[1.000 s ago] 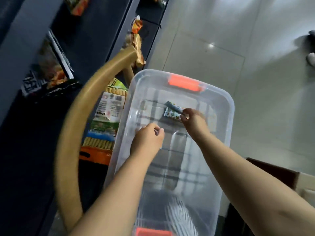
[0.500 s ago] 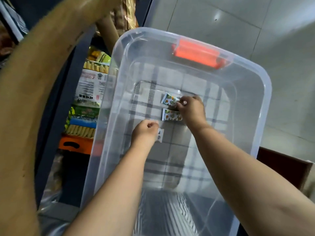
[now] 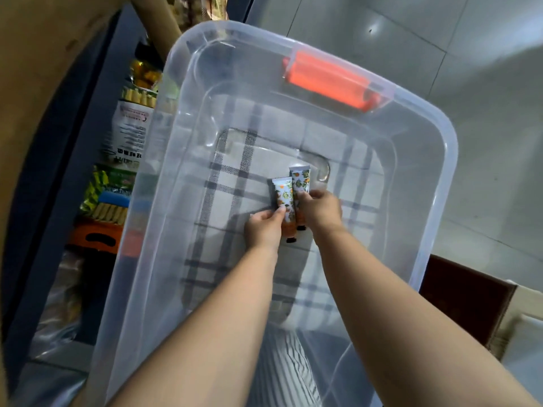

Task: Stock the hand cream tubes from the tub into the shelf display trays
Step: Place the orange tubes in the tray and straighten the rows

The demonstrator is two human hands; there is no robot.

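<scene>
Two floral hand cream tubes stand side by side inside the clear plastic tub [image 3: 435, 183], crimped ends pointing away from me. My left hand [image 3: 263, 227] pinches the nearer tube [image 3: 283, 198], whose black cap shows below my fingers. My right hand [image 3: 321, 208] grips the other tube [image 3: 300, 179] around its lower half. Both hands are deep in the tub, close together near its floor. No other tubes show in the tub. The shelf display trays are not visible.
The tub has an orange latch handle [image 3: 329, 79] on its far rim and rests over a plaid cloth [image 3: 235, 177]. A dark shelf unit with snack packets [image 3: 120, 160] stands at left. A curved tan wooden bar [image 3: 44, 83] crosses the upper left. Grey tiled floor lies to the right.
The view has dropped closer to the tub. My left hand has taken hold of one tube and my right hand the other; both tubes now point upright, side by side.
</scene>
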